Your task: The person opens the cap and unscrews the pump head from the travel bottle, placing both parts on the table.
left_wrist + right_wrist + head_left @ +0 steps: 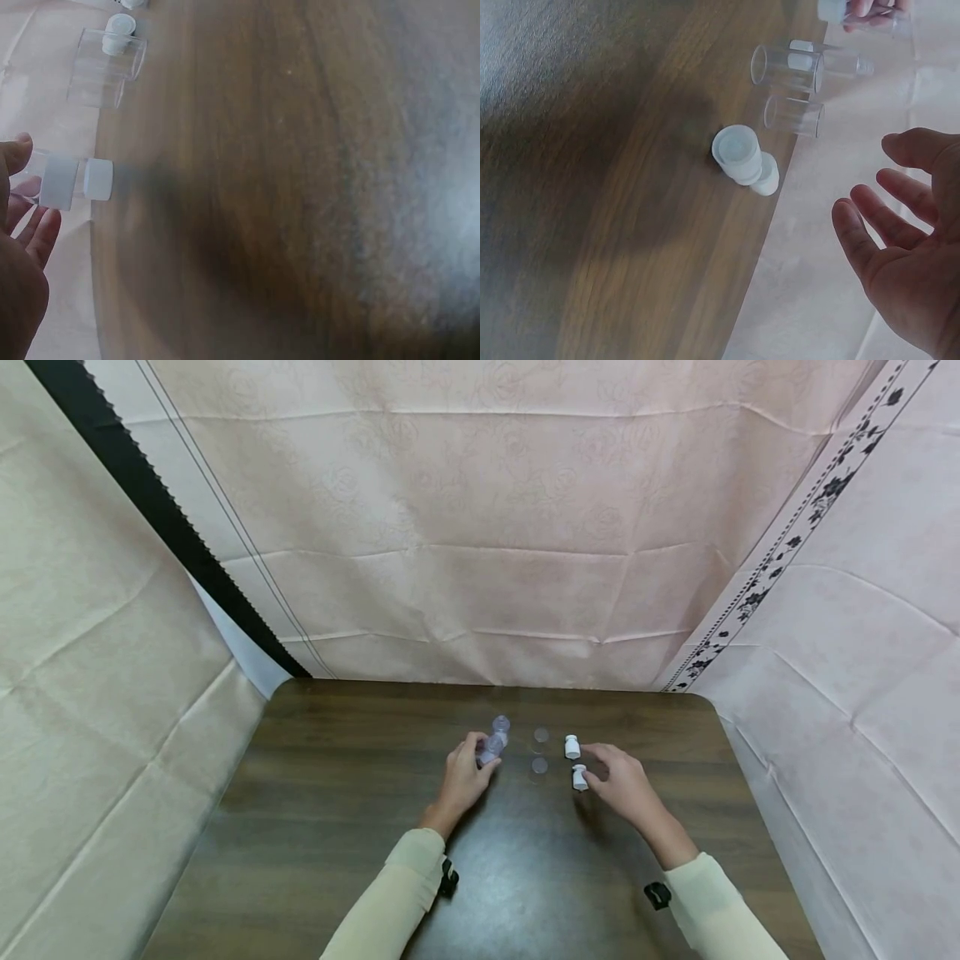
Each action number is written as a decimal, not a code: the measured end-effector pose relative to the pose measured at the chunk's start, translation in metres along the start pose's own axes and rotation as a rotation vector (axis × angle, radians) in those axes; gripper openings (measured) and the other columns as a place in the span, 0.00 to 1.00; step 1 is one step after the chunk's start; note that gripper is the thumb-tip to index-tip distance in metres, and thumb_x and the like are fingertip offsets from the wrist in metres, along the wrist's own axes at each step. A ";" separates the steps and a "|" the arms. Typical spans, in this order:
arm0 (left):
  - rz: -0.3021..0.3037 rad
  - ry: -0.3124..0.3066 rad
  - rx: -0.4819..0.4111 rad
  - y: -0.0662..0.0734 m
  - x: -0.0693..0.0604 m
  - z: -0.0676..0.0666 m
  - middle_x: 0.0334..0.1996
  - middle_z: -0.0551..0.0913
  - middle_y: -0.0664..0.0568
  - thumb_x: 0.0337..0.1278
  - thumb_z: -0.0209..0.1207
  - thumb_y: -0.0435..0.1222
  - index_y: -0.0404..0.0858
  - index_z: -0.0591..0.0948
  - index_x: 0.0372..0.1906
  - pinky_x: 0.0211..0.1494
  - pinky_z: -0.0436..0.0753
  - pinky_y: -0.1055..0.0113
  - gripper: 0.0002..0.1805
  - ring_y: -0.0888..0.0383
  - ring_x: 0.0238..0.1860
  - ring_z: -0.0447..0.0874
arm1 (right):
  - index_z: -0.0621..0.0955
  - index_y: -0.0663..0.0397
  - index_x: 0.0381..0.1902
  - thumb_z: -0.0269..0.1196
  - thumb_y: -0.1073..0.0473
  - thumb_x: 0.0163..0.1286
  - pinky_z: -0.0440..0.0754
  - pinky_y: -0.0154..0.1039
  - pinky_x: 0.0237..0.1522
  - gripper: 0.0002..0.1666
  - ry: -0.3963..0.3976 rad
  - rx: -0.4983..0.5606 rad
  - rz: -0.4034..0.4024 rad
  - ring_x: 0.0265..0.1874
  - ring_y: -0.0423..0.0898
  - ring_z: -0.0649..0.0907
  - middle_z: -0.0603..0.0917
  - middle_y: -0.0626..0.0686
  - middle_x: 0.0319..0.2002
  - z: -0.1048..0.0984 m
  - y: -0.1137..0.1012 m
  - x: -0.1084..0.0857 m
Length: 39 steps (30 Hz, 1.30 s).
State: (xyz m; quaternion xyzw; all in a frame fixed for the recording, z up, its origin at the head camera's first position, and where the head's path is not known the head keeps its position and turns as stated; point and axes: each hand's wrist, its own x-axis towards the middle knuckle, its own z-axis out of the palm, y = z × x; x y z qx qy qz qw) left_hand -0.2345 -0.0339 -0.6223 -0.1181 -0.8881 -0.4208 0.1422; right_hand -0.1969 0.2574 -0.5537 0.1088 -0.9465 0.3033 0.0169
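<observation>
My left hand (461, 778) holds a clear bottle with a white cap (58, 181) between thumb and fingers. Just beyond it is a second white-capped clear bottle (99, 179), partly hidden in the left wrist view. At the right, my right hand (622, 783) has its fingers spread and holds nothing. Its fingertips are near two small white bottles, a far one (572, 747) and a near one (580, 777). In the right wrist view the near white bottle (736, 154) overlaps the other, apart from the fingers. Two clear cylinders (786, 69) (793, 116) stand between the hands.
All of this is on a brown wood-grain table (360, 827), toward its far edge. Pale cloth (480, 568) hangs behind the table and along both sides, with a black strip at the left and a floral band at the right.
</observation>
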 end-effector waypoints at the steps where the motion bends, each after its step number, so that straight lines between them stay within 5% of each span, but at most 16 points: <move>1: -0.008 -0.006 -0.015 0.000 0.000 0.001 0.45 0.87 0.42 0.58 0.74 0.35 0.39 0.77 0.53 0.49 0.87 0.54 0.22 0.48 0.47 0.88 | 0.81 0.59 0.63 0.70 0.63 0.67 0.87 0.54 0.51 0.26 0.001 0.005 0.000 0.53 0.63 0.86 0.82 0.64 0.61 0.000 0.000 0.000; 17: -0.057 -0.095 -0.098 -0.002 -0.006 0.012 0.44 0.88 0.39 0.55 0.74 0.29 0.36 0.77 0.51 0.49 0.89 0.58 0.22 0.47 0.47 0.90 | 0.81 0.60 0.63 0.69 0.60 0.69 0.87 0.54 0.51 0.26 -0.004 0.026 0.012 0.52 0.63 0.87 0.82 0.64 0.61 0.001 -0.003 -0.007; 29: -0.056 -0.127 -0.072 -0.003 -0.007 0.016 0.45 0.87 0.39 0.56 0.73 0.28 0.34 0.77 0.54 0.49 0.88 0.58 0.22 0.47 0.48 0.89 | 0.81 0.57 0.64 0.69 0.60 0.69 0.87 0.55 0.52 0.26 0.000 0.048 0.041 0.53 0.63 0.87 0.81 0.64 0.62 0.001 -0.001 -0.010; 39: -0.035 -0.187 -0.019 -0.007 -0.006 0.005 0.58 0.83 0.40 0.58 0.74 0.37 0.35 0.73 0.67 0.61 0.83 0.50 0.34 0.44 0.60 0.83 | 0.80 0.61 0.64 0.69 0.63 0.69 0.81 0.62 0.58 0.26 0.110 -0.058 -0.053 0.59 0.64 0.82 0.82 0.64 0.62 -0.004 0.004 -0.008</move>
